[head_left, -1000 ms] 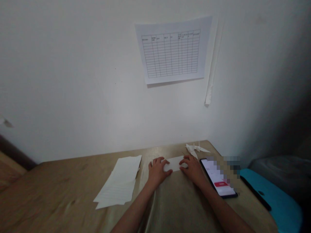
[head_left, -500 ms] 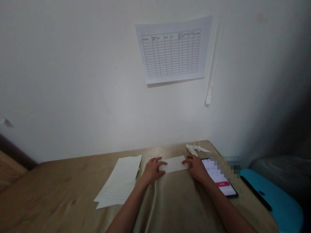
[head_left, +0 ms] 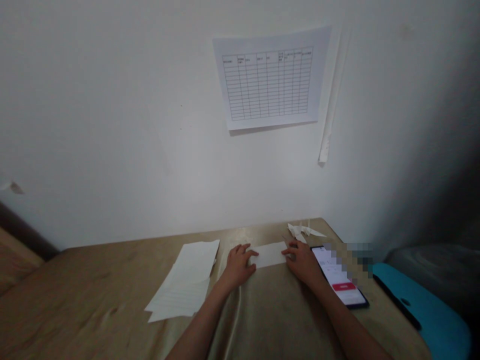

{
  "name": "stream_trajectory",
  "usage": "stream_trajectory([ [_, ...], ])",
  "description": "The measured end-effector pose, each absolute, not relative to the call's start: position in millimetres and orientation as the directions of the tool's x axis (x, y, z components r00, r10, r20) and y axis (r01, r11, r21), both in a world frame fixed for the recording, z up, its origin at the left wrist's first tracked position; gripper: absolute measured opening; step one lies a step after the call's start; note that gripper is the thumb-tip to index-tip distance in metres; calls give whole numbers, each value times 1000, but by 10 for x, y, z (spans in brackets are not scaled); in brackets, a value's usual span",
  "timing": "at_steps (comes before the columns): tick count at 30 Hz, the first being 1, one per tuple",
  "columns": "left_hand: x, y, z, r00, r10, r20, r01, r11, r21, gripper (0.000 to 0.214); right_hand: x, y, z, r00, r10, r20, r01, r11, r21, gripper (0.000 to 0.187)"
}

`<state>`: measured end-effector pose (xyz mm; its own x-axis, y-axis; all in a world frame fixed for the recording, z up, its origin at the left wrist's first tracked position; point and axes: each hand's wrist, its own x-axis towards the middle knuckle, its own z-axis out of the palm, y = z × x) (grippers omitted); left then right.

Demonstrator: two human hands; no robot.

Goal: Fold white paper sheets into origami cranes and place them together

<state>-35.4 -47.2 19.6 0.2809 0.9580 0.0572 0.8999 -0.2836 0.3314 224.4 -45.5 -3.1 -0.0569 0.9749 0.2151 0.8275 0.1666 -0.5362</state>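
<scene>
A folded white paper strip (head_left: 270, 254) lies flat on the tan cloth-covered table (head_left: 93, 290) near the wall. My left hand (head_left: 237, 265) rests on the strip's left end, fingers stretched flat. At the strip's right end lies my right hand (head_left: 302, 261), its fingers also spread and pressing down. Both hands are empty and lie on the paper.
A stack of white sheets (head_left: 186, 281) lies left of my hands. Small folded paper figures (head_left: 302, 230) sit at the table's far right corner. A lit phone (head_left: 339, 281) lies by my right wrist, a blue object (head_left: 422, 310) beyond it. A printed grid sheet (head_left: 270, 79) hangs on the wall.
My hands slid apart along the strip, from close together near its middle to its two ends. The strip now shows between them.
</scene>
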Motion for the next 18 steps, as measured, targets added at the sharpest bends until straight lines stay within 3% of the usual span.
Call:
stream_trajectory([
  [4, -138, -536, 166, 180, 979, 93, 933, -200, 300, 45, 2155, -497, 2, -57, 969, 239, 837, 177, -517, 24],
  [12, 118, -581, 67, 28, 989, 143, 953, -70, 295, 65, 1993, -554, 34, 31, 973, 229, 877, 84, -474, 43],
  [18, 91, -546, 116, -1, 996, 95, 951, -29, 309, 71, 1969, -549, 22, 43, 980, 194, 868, 60, -492, 49],
])
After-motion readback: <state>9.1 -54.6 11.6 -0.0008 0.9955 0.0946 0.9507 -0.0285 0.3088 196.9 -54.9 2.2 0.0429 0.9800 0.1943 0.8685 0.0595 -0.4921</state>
